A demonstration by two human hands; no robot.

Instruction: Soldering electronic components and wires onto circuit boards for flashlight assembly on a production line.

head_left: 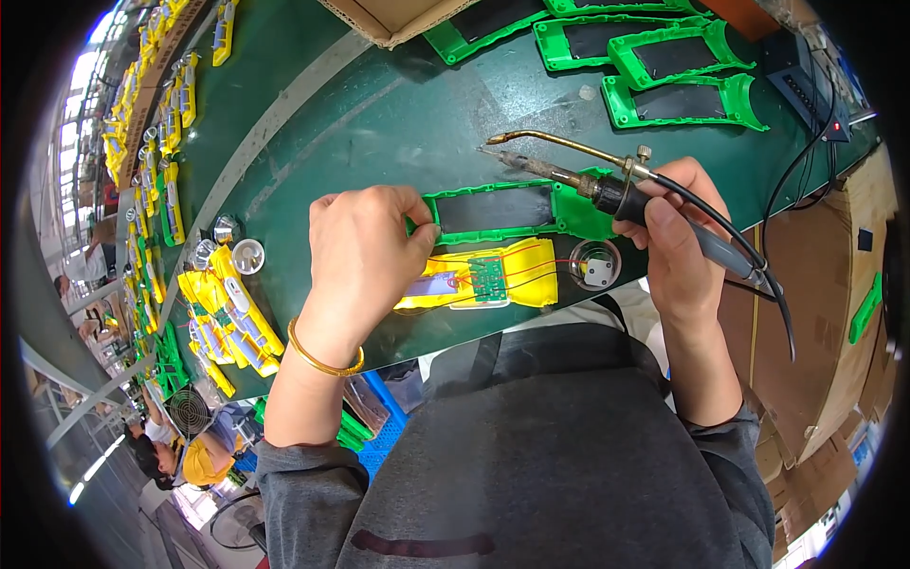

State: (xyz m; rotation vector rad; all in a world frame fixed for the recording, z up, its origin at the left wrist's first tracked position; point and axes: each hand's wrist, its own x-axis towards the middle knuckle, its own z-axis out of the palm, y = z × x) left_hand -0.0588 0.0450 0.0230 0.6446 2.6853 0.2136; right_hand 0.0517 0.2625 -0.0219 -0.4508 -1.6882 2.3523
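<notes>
My right hand (678,247) is wrapped round a soldering iron (569,178) with a thin brass tube (559,140) fixed alongside it; its tip points left, above the table. With fingers closed, my left hand (365,251) grips the left end of a green plastic housing (578,211) that has a dark panel in it. Just nearer to me lies a yellow housing (536,270) holding a small green circuit board (488,278) and a purple-grey battery pack, partly covered by my left hand. Red wires run from it to a round lamp cup (597,265) at its right.
More green housings (682,100) are piled at the back right, beside a dark blue control box (806,90) with cables. Yellow assemblies (232,318) and reflector cups (248,256) lie at left. A cardboard box (393,24) stands at the back edge. Other people sit far left.
</notes>
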